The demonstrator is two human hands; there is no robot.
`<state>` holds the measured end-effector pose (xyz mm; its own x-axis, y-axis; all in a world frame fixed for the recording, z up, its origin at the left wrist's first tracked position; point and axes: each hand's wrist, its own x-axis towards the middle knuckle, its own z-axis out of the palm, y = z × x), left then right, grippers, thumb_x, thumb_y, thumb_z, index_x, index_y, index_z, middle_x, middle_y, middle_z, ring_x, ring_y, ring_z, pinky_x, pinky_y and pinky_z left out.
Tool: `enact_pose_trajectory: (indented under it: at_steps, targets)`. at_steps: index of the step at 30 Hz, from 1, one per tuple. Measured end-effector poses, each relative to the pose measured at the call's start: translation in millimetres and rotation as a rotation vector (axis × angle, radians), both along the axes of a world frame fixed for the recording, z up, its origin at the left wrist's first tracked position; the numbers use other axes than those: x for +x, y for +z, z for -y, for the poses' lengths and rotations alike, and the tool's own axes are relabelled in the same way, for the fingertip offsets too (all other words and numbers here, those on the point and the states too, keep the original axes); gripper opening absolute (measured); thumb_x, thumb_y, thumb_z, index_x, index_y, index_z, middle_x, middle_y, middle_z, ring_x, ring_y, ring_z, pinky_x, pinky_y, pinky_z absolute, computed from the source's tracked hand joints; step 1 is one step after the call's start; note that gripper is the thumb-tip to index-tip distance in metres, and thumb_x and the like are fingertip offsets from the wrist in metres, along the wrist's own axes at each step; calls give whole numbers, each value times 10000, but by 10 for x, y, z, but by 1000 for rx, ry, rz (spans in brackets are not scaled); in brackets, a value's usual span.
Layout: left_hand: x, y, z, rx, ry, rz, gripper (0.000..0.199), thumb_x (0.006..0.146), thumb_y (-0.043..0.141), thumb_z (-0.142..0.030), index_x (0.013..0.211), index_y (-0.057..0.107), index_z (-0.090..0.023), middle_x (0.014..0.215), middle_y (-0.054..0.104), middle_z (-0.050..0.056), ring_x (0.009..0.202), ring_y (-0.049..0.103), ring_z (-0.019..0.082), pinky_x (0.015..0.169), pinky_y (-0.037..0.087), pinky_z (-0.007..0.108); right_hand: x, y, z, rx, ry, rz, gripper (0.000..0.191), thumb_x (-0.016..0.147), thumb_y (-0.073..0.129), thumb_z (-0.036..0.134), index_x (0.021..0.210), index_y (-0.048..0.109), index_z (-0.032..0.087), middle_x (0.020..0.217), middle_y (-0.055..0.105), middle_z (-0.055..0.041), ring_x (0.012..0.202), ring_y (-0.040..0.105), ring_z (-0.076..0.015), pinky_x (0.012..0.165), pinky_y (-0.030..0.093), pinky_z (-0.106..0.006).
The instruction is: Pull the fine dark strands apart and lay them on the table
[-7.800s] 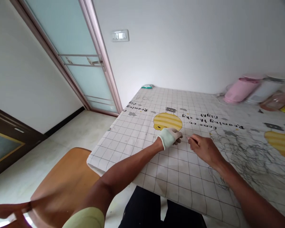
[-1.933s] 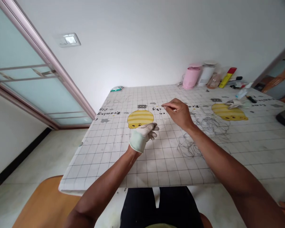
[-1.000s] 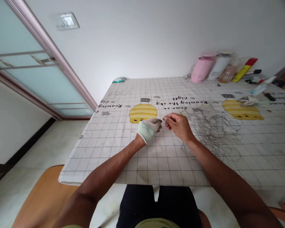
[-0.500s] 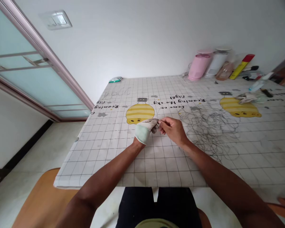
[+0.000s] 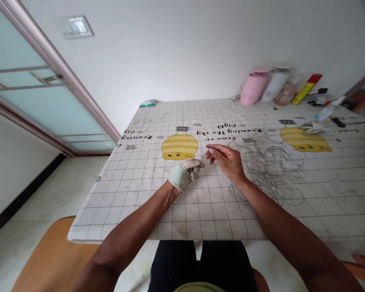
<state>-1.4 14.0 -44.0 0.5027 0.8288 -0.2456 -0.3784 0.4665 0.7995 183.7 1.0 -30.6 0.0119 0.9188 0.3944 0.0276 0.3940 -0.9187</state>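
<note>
My left hand [image 5: 191, 169], in a pale glove, is closed with fingertips pinched over the table, just below a printed yellow balloon figure [image 5: 180, 147]. What it holds, if anything, is too small to make out. My bare right hand [image 5: 226, 160] hovers a little to the right, its fingers apart and nothing visible between them. The hands do not touch. Right of my right hand lies a loose tangle of thin dark strands [image 5: 270, 170] on the checked tablecloth [image 5: 134, 202].
Along the wall stand a pink container [image 5: 254, 88], a white one [image 5: 273, 85], a clear bottle [image 5: 286, 94] and a yellow-red box [image 5: 307, 89]. A crumpled glove [image 5: 316, 127] lies at the right. A small green-edged packet [image 5: 148, 103] sits at the back left corner.
My hands, which met at the fingertips, have moved apart. The right hand has shifted right and its fingers have opened. My left hand has dropped slightly nearer the front and stays closed.
</note>
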Motion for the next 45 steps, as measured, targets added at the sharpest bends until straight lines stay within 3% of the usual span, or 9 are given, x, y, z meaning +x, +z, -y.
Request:
enact_pose_trajectory:
  at_steps: [7,13,17,22,27,31,35,41,45]
  targets:
    - [-66,50,71,-3,-111,56,271,672,824,-336,737,694,-107,535,409,-64,406,337,37,413,249,205,25,100,97,24,4,16,273,927,736,446,1068,782,216,890,770,-59,761,732,-205,661,624,-375]
    - [-73,97,67,87,-214,4,282,640,803,-371,669,670,-123,480,393,-67,371,308,38,402,212,221,114,207,158,66,-13,110,245,932,727,466,949,825,242,867,782,-61,742,715,-207,604,564,-349]
    - [-135,147,93,216,-286,-141,165,638,735,-299,621,671,-148,411,407,-49,360,325,63,386,171,219,166,243,166,-142,175,-32,328,910,737,499,781,812,207,674,721,-54,582,643,-177,498,468,-307]
    - [-184,276,238,408,-350,-546,51,671,706,-200,674,744,-165,514,601,4,446,493,95,420,332,210,151,188,135,-496,466,-108,459,861,750,578,622,714,188,470,566,0,387,437,-106,386,286,-254]
    - [-101,231,190,393,-220,-557,120,744,695,-267,732,754,-164,521,590,-7,452,489,92,441,374,216,166,170,75,-494,342,-134,632,891,583,777,804,766,178,605,632,-48,497,543,-142,418,374,-264]
    - [-64,142,104,403,-91,-540,154,772,679,-299,727,720,-158,523,572,-19,443,465,83,442,368,218,154,178,88,-329,244,-60,506,909,655,677,924,787,190,847,720,-88,715,648,-181,537,478,-271]
    - [-89,140,120,379,-120,-485,202,772,708,-350,707,686,-161,539,562,-23,458,464,80,458,355,217,101,151,126,-285,408,-7,341,916,719,538,967,806,212,975,746,-84,853,655,-197,666,519,-297]
    - [-151,215,185,317,-232,-457,212,754,723,-368,734,730,-157,526,525,-25,459,410,80,441,277,217,115,129,122,-304,505,-8,311,922,723,494,853,807,202,874,727,-66,735,606,-163,628,489,-295]
    - [-164,247,251,463,-329,-624,136,742,690,-284,709,765,-176,543,573,-8,495,481,106,449,321,225,150,101,111,-436,666,49,361,903,733,519,763,781,190,753,688,-40,625,574,-136,572,478,-276]
